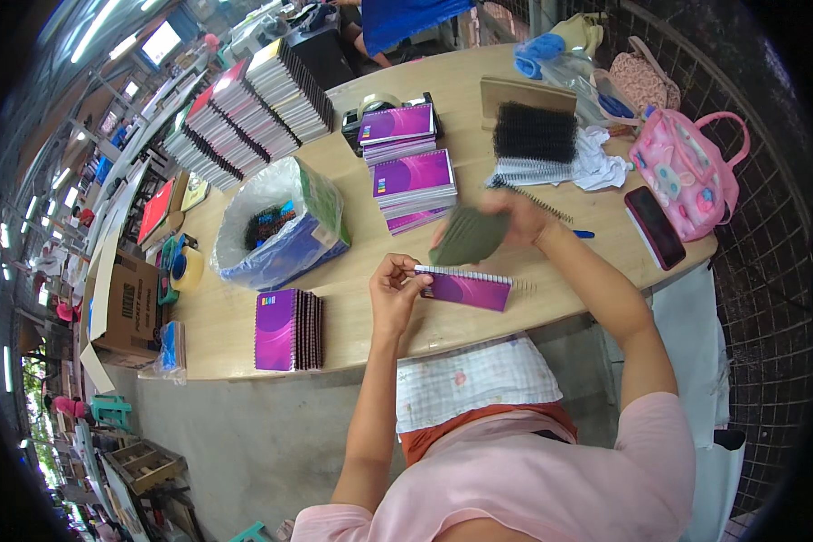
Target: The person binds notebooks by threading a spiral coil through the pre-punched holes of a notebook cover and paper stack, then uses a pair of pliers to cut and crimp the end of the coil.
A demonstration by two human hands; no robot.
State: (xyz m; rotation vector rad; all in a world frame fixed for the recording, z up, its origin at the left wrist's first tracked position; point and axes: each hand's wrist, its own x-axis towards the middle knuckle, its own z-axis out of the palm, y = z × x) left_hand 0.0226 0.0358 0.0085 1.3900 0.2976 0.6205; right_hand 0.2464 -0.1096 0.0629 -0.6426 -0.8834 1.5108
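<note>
My left hand (396,287) pinches the left end of a small purple notebook (470,291) lying on the table. White-looking loops run along its far edge, and a thin coil end sticks out past its right side. Above it, my right hand (518,219) grips a dark green sheaf of sheets (470,237), blurred by motion. Beside the right hand lies a loose black spiral coil (542,203). Stacks of purple notebooks (413,173) stand just beyond my hands. Another row of bound purple notebooks (275,330) sits to the left.
A plastic-lined bin (280,257) with coil scraps stands left on the wooden table (361,343). Black coils (535,134) are piled at the far right, near a phone (655,228) and a pink bag (686,172). Tall notebook stacks (253,113) and a cardboard box (126,298) line the left.
</note>
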